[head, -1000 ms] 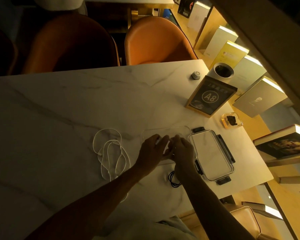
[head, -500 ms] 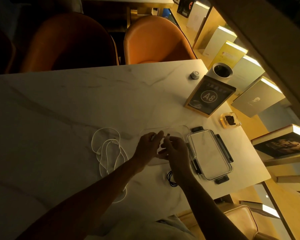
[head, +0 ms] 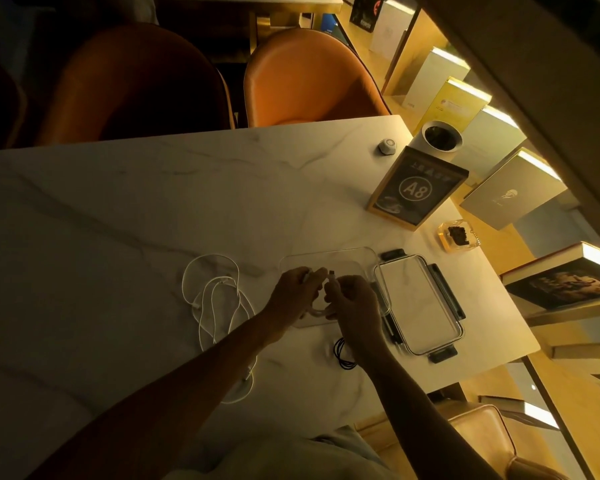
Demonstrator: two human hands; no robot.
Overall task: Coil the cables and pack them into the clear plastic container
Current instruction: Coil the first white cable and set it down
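Plenty of bare marble to the left and far side of the surface (head: 118,220); right edge crowded by an A8 sign (head: 417,187), a white cup (head: 442,136), a small round knob (head: 386,146) and an amber dish (head: 458,235). Two orange chairs (head: 305,77) tucked at the far edge.

Three cables in view. One short white cable (head: 317,310) pinched between both hands — left hand (head: 297,296) gripping one end, right hand (head: 355,303) curled round the other, a dark plug tip poking up between them, the slack drooping in a U toward the near edge. One long white cable (head: 215,299) loose in sprawling loops on the surface, just left of the left forearm, long axis running roughly near to far. One black cable (head: 342,353) already coiled small, near the right wrist.

One clear plastic container (head: 326,259) directly under the hands, long side running left to right. One lid (head: 420,303) with dark clips just beside it on the right, long axis angled near to far — close to the right edge.
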